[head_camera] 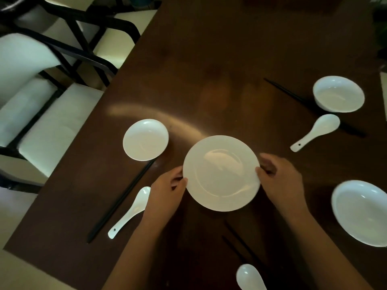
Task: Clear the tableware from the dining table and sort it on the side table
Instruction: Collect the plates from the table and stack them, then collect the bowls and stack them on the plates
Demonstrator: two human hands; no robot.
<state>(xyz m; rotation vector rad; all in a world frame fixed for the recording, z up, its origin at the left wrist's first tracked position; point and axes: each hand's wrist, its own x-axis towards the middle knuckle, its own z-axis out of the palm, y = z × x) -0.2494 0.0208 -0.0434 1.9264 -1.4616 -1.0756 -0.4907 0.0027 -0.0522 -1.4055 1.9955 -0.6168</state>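
At table centre, near the front edge: white plate (221,173), glazed ceramic, gripped at opposite rims. Left hand (167,192) pinches the left rim, thumb on top; right hand (279,177) pinches the right rim the same way, fingers curled under. Cannot tell if the plate is just lifted or resting on the table (219,70).

Handling, judged: rigid, moderate weight, glossy, so slippery under dry fingers; brittle, chips at the rim if knocked. Two-sided rim grip suits it; keep it level, thumbs well over the lip.

Also to clear: small bowl (145,139) at left, far bowl (338,94), large bowl (361,213) at right. Three spoons: left spoon (130,212), right spoon (317,131), near spoon (250,277). Dark chopsticks (120,201) lie beside the left spoon; low contrast, thin, likely to roll.

Side table not in view.
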